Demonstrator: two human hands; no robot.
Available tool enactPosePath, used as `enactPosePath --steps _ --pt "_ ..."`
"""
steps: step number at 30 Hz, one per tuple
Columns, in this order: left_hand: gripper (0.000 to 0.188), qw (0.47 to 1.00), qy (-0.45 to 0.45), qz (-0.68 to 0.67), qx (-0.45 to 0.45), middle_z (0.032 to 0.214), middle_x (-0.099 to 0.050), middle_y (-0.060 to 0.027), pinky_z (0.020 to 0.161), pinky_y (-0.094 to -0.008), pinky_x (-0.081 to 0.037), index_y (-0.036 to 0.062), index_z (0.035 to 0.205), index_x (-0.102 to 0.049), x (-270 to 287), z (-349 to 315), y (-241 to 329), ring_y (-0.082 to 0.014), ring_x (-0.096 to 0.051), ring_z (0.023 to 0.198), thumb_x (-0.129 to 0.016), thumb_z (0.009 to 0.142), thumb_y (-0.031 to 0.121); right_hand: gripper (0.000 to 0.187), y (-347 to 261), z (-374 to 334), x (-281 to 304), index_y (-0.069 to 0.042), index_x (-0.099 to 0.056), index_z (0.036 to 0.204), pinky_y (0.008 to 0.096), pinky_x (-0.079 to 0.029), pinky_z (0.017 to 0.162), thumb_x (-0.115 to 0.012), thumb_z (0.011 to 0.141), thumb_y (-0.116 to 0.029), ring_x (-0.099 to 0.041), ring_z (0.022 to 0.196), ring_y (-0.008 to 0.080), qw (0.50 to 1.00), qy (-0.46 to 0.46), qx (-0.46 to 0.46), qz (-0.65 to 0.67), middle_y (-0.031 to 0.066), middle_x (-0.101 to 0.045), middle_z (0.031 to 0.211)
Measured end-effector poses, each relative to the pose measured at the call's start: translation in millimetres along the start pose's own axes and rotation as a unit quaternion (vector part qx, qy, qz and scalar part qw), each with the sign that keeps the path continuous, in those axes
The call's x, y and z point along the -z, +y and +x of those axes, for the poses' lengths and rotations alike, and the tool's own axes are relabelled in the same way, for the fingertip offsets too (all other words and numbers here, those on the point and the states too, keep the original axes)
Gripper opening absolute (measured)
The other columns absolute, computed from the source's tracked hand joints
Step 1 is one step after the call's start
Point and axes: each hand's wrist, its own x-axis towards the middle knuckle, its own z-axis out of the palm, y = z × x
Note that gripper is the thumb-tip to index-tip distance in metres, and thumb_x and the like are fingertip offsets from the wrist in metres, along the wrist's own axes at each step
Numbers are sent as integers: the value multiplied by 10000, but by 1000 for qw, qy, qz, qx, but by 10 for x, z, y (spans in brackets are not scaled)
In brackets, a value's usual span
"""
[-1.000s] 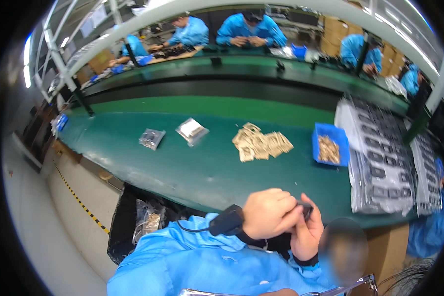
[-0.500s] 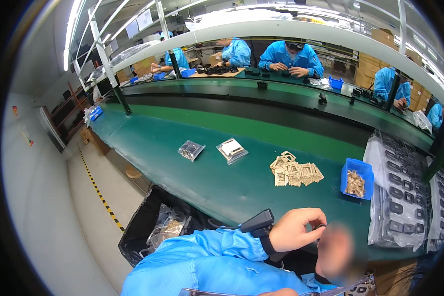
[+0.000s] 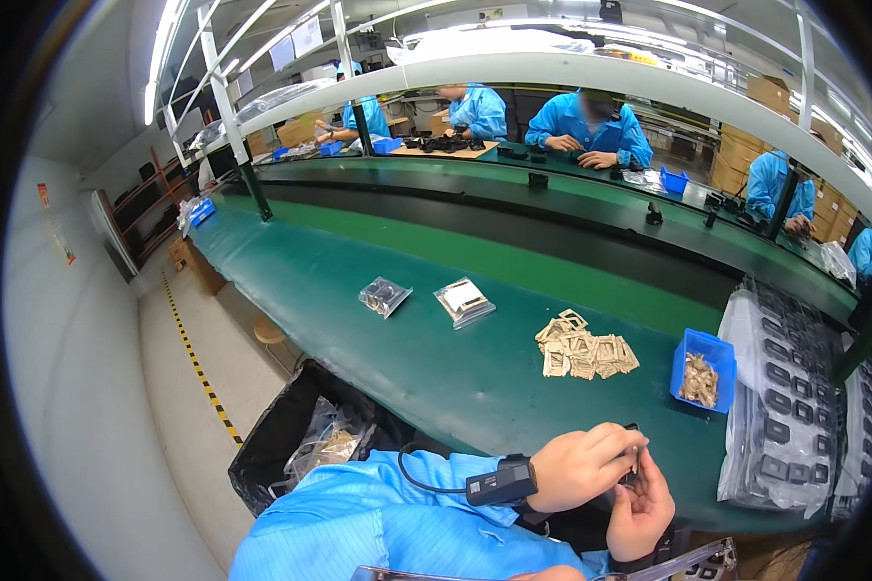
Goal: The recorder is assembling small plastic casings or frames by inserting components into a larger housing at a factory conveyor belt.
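Observation:
Low in the head view, at the table's near edge, my left hand (image 3: 579, 469) and my right hand (image 3: 641, 513) meet around a small dark piece (image 3: 631, 476). Fingers of both hands are pinched on it and cover most of it, so its exact kind stays hidden. A loose pile of tan, thin square frames (image 3: 585, 349) lies beyond my hands. To the right of that pile stands a blue bin (image 3: 704, 341) with small tan bits in it. Farther right, black square frames (image 3: 777, 431) sit in rows on a plastic-wrapped sheet.
Two small clear bags, one with dark round parts (image 3: 385, 296) and one with a white label (image 3: 464, 301), lie mid-table. A black-lined waste bin (image 3: 279, 438) stands at my left. Across the green table (image 3: 436, 373), several people in blue work behind a rail.
My right hand, blurred before, now shows clearly with its fingers raised against the piece. My left hand has turned slightly. The whole view has shifted a little.

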Motion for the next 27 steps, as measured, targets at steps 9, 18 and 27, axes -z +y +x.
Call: enactPosePath --steps 9,18,27 --pt "196 999 -7 -40 -1 1141 -633 -89 623 -282 -545 12 878 -659 -154 155 127 -228 -653 928 -726 716 100 414 100 16 212 71 -610 1133 331 -577 762 -616 720 104 -717 817 292 940 53 201 -272 217 -685 1019" --pt "274 992 -122 -27 -30 1210 -626 -133 664 -325 -566 -4 931 -654 -286 366 123 -273 -657 938 -737 690 96 403 15 69 418 61 -635 1137 301 -588 714 -657 740 132 -702 839 237 963 58 144 -220 207 -666 1079" --pt "248 989 -102 -92 -47 1128 -640 -111 686 -363 -575 20 913 -674 -621 484 115 -284 -661 903 -759 681 48 401 -2 82 659 46 -633 1127 295 -592 739 -640 745 165 -705 882 233 961 83 139 -223 191 -667 1087"
